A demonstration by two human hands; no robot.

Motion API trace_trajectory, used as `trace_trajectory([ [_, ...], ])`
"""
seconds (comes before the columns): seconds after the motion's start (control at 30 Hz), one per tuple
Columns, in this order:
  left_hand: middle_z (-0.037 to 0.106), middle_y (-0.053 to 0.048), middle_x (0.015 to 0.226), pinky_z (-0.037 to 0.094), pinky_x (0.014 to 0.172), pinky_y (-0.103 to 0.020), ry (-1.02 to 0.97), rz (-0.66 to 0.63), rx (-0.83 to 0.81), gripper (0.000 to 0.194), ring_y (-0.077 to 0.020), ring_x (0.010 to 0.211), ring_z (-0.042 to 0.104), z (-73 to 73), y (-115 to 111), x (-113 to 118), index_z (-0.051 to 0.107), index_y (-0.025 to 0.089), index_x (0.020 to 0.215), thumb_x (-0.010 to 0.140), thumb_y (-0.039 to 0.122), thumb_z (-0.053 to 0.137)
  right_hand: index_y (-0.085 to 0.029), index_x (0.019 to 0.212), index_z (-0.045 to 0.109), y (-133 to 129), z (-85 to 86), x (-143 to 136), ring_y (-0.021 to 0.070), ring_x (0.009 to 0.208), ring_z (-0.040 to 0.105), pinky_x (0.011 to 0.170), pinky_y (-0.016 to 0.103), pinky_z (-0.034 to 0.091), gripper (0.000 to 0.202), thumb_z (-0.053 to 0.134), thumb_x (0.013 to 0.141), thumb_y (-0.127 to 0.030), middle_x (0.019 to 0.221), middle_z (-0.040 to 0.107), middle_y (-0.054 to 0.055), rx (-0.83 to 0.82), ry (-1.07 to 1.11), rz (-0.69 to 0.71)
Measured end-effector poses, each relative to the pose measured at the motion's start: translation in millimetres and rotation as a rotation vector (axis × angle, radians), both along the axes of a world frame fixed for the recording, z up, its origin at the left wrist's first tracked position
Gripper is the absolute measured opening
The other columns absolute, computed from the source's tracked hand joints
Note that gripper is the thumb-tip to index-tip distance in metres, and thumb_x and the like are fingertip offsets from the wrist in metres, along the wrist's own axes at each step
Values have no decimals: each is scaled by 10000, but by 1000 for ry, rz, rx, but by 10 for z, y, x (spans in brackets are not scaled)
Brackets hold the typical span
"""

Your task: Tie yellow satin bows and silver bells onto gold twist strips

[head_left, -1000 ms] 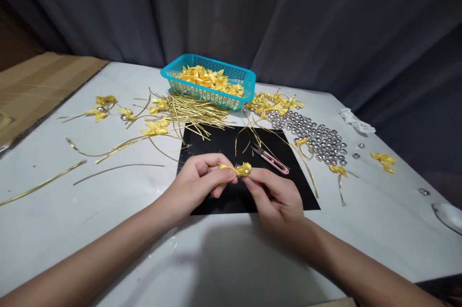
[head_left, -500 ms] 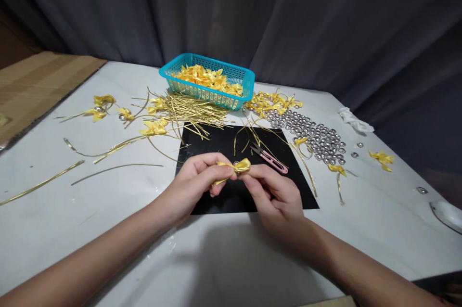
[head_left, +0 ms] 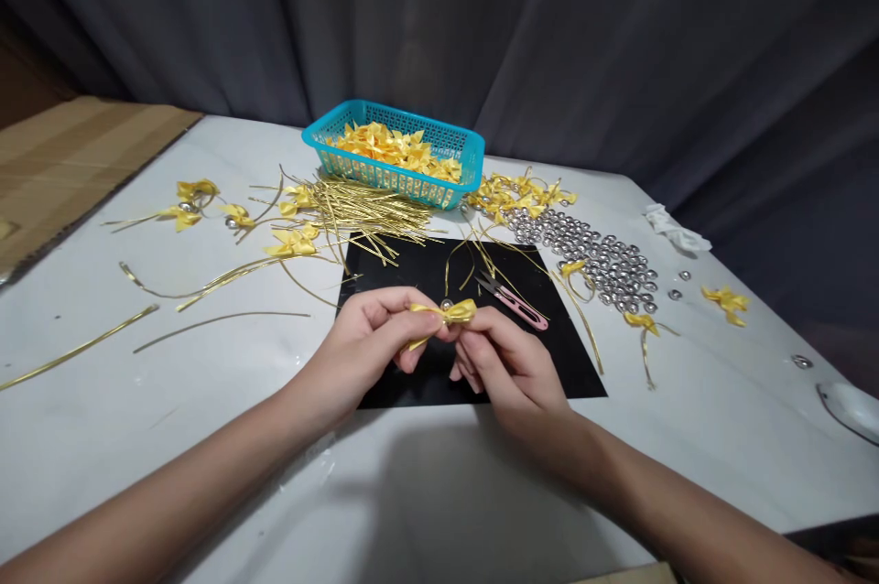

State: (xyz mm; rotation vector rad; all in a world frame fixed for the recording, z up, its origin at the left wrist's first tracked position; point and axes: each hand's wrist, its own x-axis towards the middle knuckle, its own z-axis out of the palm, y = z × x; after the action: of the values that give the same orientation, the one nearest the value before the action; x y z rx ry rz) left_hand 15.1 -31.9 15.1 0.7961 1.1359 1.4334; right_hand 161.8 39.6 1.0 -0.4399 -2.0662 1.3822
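A yellow satin ribbon bow (head_left: 459, 312) is held up over the black mat (head_left: 426, 387). My left hand (head_left: 381, 332) pinches its left side between thumb and fingers. At the bow's right end, the thumb and forefinger of my right hand (head_left: 515, 364) are closed; what lies between those fingertips is hidden. A small silver bell or bead (head_left: 447, 304) shows at the top of the bow's middle. Just behind my right hand, pink thread snips (head_left: 518, 303) lie on the mat beside loose gold ties (head_left: 504, 262).
A blue basket (head_left: 473, 165) of yellow bows stands at the back, with a pile of gold ties (head_left: 374, 210) before it. Silver bead-like pieces (head_left: 611, 265) spread to the right. Finished-looking bows (head_left: 294, 242) lie at left. White crumpled tissue (head_left: 677, 229) rests far right.
My right hand has shifted slightly left and its lower fingers have come into view below the bow. The bow stays in my left hand, nearly in place.
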Motion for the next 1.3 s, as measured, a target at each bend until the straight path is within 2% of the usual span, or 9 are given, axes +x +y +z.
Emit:
trace_trajectory([
  [0.27,426,84,399,246,446,-174,-56,-12,3,170,-41,413,305,-15,8,3,622,158,607,757,236,612,-198,857,544,-29,-14,-1,59,484,442,545,218,469,175,406,934,-273,630,434,-45,-179,-10,8],
  [0.57,402,83,391,282,434,-148,-250,-36,-27,185,-37,397,277,-34,18,31,624,150,595,761,230,607,-198,853,514,-53,41,-49,60,492,487,595,234,465,127,425,925,-254,583,429,-70,-430,18,75],
  [0.77,413,82,389,303,439,-143,-213,-39,-16,174,-37,394,303,-42,22,24,635,152,611,769,215,601,-193,868,527,-35,0,-33,55,525,504,579,223,438,136,424,930,-257,643,445,-59,-433,10,98],
  [0.97,424,82,391,308,438,-142,-190,-47,6,183,-33,392,340,-49,20,17,637,158,603,775,211,608,-188,850,524,-21,29,-45,62,541,499,590,232,434,154,435,926,-287,650,455,-49,-412,-18,103],
  [1.3,451,75,412,325,451,-158,-157,-17,-4,222,-38,400,400,-57,29,25,607,155,576,790,203,580,-191,872,521,-25,5,-54,51,489,461,604,237,464,140,444,923,-295,602,428,-72,-501,0,137],
])
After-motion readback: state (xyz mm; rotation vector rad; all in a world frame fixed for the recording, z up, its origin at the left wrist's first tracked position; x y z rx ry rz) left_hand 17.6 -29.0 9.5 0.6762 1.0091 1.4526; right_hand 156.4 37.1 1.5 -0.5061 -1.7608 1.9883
